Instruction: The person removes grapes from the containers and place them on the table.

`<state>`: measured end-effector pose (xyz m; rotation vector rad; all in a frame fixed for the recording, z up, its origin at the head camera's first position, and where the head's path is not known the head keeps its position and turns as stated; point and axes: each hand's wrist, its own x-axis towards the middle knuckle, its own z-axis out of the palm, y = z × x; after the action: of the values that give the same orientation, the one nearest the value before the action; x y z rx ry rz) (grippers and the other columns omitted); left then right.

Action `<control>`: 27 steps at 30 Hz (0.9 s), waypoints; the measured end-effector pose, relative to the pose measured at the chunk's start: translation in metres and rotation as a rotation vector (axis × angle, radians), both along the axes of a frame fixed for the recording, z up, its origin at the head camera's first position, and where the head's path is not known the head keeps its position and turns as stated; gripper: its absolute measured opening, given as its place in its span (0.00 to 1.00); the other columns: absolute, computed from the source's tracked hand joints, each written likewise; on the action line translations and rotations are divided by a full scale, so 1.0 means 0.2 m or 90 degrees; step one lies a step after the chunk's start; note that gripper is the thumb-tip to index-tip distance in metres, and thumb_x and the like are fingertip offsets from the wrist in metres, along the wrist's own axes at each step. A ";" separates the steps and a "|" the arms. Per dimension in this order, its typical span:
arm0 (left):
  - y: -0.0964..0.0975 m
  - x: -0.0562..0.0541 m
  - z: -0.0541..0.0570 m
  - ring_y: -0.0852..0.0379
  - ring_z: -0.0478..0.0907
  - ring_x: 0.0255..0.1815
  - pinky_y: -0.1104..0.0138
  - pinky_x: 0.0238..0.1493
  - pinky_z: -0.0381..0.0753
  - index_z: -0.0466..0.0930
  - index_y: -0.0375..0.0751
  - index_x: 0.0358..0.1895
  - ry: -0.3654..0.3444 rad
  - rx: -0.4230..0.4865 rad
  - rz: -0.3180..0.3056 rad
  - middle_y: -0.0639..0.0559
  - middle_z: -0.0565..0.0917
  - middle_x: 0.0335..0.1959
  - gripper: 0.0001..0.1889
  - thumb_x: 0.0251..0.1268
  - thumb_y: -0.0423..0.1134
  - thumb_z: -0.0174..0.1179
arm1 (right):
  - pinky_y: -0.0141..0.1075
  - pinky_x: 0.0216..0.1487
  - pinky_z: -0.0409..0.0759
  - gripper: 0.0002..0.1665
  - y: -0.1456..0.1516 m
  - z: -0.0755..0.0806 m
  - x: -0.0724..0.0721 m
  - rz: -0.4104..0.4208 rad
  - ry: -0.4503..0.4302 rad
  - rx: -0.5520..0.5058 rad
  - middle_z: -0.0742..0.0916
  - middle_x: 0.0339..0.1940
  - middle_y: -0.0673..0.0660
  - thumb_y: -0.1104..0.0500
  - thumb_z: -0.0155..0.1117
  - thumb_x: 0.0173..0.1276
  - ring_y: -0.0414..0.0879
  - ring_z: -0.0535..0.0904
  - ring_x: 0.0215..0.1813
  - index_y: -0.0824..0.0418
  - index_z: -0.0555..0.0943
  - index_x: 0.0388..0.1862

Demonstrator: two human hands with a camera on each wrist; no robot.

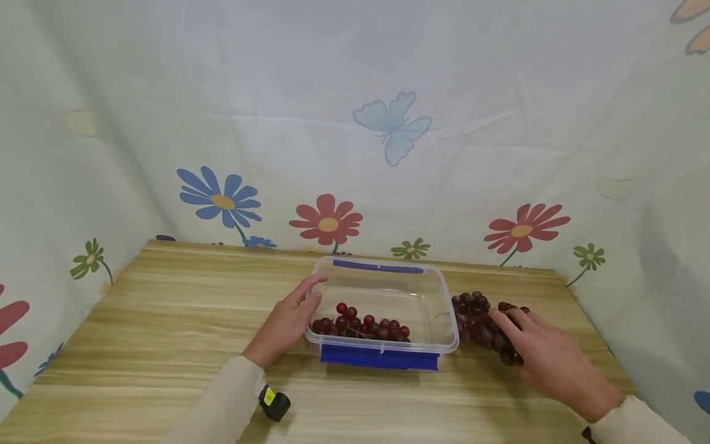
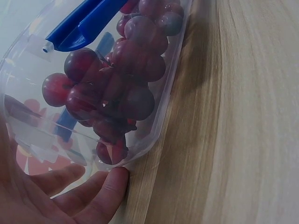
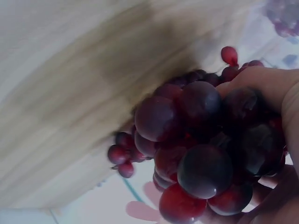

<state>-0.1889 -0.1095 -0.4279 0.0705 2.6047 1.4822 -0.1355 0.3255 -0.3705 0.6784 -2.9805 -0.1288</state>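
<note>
A clear plastic container [image 1: 452,317] with blue latches stands lidless on the wooden table, a bunch of dark red grapes [image 1: 383,331] lying along its near side. My left hand [image 1: 288,324] rests against the container's left end, its fingertips [image 2: 114,182] touching the outer wall low down in the left wrist view. To the right of the container, my right hand [image 1: 554,364] grips a second bunch of grapes [image 3: 204,170] between thumb and fingers. More grapes [image 1: 470,302] show just beyond that hand, close to the container's right wall.
The wooden table [image 1: 183,308] reaches back to a pale cloth backdrop [image 1: 266,135] printed with flowers and a butterfly. Cloth also closes in the left and right sides. A blue latch flap [image 1: 379,357] hangs down the container's front.
</note>
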 end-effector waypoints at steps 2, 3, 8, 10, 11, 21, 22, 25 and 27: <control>0.00 0.00 0.00 0.48 0.77 0.54 0.40 0.69 0.74 0.63 0.74 0.77 -0.001 0.000 0.000 0.48 0.76 0.34 0.24 0.84 0.62 0.40 | 0.58 0.42 0.87 0.56 0.02 -0.02 -0.01 0.007 -0.014 0.000 0.82 0.64 0.65 0.59 0.89 0.44 0.67 0.82 0.58 0.58 0.73 0.74; 0.00 0.00 0.00 0.48 0.77 0.54 0.40 0.69 0.74 0.63 0.74 0.77 -0.001 -0.001 0.000 0.48 0.76 0.34 0.24 0.84 0.62 0.40 | 0.57 0.42 0.87 0.55 0.03 -0.03 -0.01 0.011 -0.019 -0.001 0.82 0.64 0.65 0.59 0.89 0.44 0.67 0.83 0.58 0.58 0.74 0.73; 0.00 0.01 0.00 0.49 0.77 0.51 0.44 0.66 0.76 0.63 0.74 0.78 0.003 -0.002 -0.004 0.48 0.74 0.33 0.23 0.85 0.60 0.41 | 0.57 0.42 0.86 0.53 0.09 -0.08 -0.02 0.028 -0.042 0.003 0.82 0.63 0.65 0.63 0.86 0.46 0.67 0.83 0.59 0.59 0.74 0.73; 0.00 0.01 0.01 0.51 0.77 0.45 0.48 0.61 0.76 0.63 0.73 0.78 0.006 -0.004 -0.006 0.48 0.73 0.32 0.23 0.86 0.58 0.41 | 0.58 0.43 0.86 0.52 0.11 -0.10 -0.03 0.029 -0.047 0.007 0.82 0.63 0.66 0.64 0.86 0.46 0.68 0.82 0.59 0.59 0.74 0.73; 0.00 0.01 0.01 0.52 0.76 0.40 0.49 0.59 0.77 0.62 0.73 0.78 0.007 -0.005 -0.006 0.48 0.73 0.32 0.23 0.86 0.57 0.40 | 0.59 0.43 0.85 0.53 0.12 -0.10 -0.04 0.029 -0.049 0.009 0.82 0.63 0.66 0.64 0.86 0.46 0.68 0.82 0.59 0.59 0.74 0.73; 0.01 0.01 0.00 0.47 0.80 0.43 0.45 0.59 0.80 0.63 0.73 0.78 0.008 -0.005 -0.004 0.48 0.79 0.39 0.23 0.85 0.58 0.40 | 0.59 0.46 0.85 0.54 0.16 -0.13 -0.04 -0.002 -0.087 0.000 0.80 0.65 0.72 0.65 0.85 0.47 0.73 0.81 0.62 0.61 0.71 0.74; 0.02 0.00 0.00 0.45 0.80 0.42 0.45 0.58 0.80 0.63 0.73 0.78 0.007 -0.004 -0.003 0.47 0.79 0.38 0.23 0.85 0.59 0.40 | 0.57 0.44 0.86 0.54 0.17 -0.13 -0.04 -0.010 -0.097 -0.002 0.80 0.66 0.72 0.64 0.84 0.47 0.73 0.81 0.62 0.61 0.71 0.74; 0.02 0.01 0.00 0.44 0.80 0.42 0.46 0.58 0.79 0.63 0.75 0.77 0.005 -0.006 0.000 0.48 0.78 0.34 0.23 0.85 0.59 0.41 | 0.52 0.39 0.85 0.54 0.16 -0.12 -0.02 -0.021 -0.129 -0.009 0.79 0.66 0.74 0.65 0.84 0.47 0.71 0.82 0.59 0.62 0.70 0.74; 0.02 0.01 0.00 0.45 0.79 0.46 0.43 0.63 0.78 0.63 0.75 0.77 0.006 -0.008 0.006 0.47 0.77 0.34 0.23 0.85 0.59 0.40 | 0.47 0.34 0.83 0.54 0.16 -0.12 -0.02 -0.026 -0.142 -0.015 0.79 0.66 0.73 0.66 0.82 0.47 0.69 0.83 0.58 0.63 0.69 0.75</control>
<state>-0.1877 -0.1058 -0.4284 0.0651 2.6257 1.4715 -0.1400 0.3578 -0.3954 0.6719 -3.2041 -0.0203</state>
